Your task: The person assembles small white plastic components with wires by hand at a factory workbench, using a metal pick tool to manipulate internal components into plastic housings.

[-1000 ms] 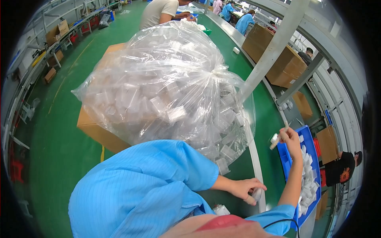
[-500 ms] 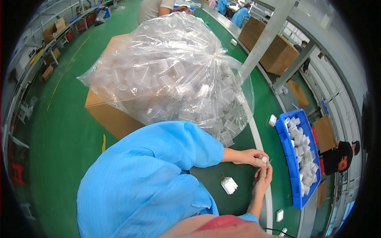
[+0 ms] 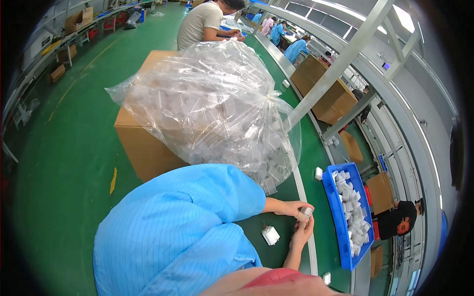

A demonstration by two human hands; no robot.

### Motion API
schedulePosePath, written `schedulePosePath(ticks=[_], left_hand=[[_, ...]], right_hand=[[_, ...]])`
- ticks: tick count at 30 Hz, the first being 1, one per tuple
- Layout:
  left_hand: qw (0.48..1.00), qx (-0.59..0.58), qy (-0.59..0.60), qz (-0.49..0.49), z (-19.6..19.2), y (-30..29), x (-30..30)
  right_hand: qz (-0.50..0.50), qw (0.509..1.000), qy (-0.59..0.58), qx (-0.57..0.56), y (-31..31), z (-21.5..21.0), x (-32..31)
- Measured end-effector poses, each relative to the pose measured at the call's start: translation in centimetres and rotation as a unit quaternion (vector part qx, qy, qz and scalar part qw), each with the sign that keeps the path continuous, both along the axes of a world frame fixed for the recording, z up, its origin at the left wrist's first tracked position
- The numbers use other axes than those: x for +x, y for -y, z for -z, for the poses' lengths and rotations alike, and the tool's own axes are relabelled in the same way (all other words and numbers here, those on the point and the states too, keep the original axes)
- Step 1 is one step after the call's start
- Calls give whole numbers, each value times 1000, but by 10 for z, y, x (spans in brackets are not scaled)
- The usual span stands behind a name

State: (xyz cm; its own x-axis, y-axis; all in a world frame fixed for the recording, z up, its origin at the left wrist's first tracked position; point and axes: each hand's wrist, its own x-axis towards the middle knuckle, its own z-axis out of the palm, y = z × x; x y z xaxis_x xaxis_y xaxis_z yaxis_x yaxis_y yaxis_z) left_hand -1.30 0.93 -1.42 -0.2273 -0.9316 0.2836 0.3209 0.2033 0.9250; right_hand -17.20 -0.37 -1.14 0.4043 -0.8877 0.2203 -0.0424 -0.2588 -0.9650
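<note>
My left hand [image 3: 287, 207] and my right hand [image 3: 300, 234] meet over the edge of a dark work surface [image 3: 254, 229]. Between their fingertips is a small whitish plastic piece [image 3: 307, 211], partly covered by the fingers; both hands are closed on it. Tan coverings wrap some of the fingers. A white block-like plastic piece [image 3: 270, 236] lies on the work surface, left of my right hand. To the right stands a blue tray [image 3: 332, 202] heaped with small white and clear plastic pieces [image 3: 353, 212].
A big clear bag [image 3: 207, 98] of plastic pieces rests on a cardboard box [image 3: 143, 148] ahead. White pieces [image 3: 318, 173] lie on the green belt [image 3: 323, 237]. A slanted metal post [image 3: 340, 64] rises behind the bag. A co-worker [image 3: 202, 23] is at the far end.
The whole view has shifted, so the scene sits further left and lower. My hands stay together, and the piece between them shows more clearly now.
</note>
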Motion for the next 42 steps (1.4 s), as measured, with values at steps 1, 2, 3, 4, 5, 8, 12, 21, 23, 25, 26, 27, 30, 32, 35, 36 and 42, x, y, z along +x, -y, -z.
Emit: schedulePosePath(ticks=[1,2,3,4,5,8,12,21,23,25,26,27,30,32,35,36,42], left_hand=[[1000,2,-2,3,0,0,0],[1000,3,10,-2,0,1,0],[1000,7,22,-4,1,1,1],[999,4,37,-24,0,1,2],[1000,3,-5,2,-1,2,3],[994,30,-81,72,-6,4,6],[992,22,-92,88,-6,3,12],[986,75,-81,121,-10,1,15],[985,81,-89,122,-10,1,15],[983,94,-96,127,-11,-2,15],[984,90,-94,121,-11,-3,15],[985,87,-94,116,-11,-3,15],[985,90,-100,112,-12,1,13],[987,83,-91,104,-6,4,13],[993,65,-62,79,-6,5,11],[994,54,-52,74,-8,5,10],[994,69,80,-7,-15,-9,8]], right_hand=[[3,1000,-2,2,2,1,-1],[10,1000,0,15,5,2,-2],[18,999,3,30,7,4,-2],[16,999,-5,29,2,-1,-2],[4,999,7,40,4,-4,-2],[-6,993,66,97,14,-9,-11],[-65,976,96,183,23,-18,-20],[-172,949,95,247,26,-16,-36],[-178,946,101,253,27,-16,-38],[-184,944,97,256,24,-19,-38],[-181,943,100,260,23,-19,-38],[-178,946,91,255,24,-20,-38],[-158,952,79,248,27,-16,-37],[-159,959,58,225,30,-13,-39],[-157,963,58,213,33,-17,-39],[-139,964,65,215,33,-20,-38],[-72,980,20,185,25,-28,-39]])
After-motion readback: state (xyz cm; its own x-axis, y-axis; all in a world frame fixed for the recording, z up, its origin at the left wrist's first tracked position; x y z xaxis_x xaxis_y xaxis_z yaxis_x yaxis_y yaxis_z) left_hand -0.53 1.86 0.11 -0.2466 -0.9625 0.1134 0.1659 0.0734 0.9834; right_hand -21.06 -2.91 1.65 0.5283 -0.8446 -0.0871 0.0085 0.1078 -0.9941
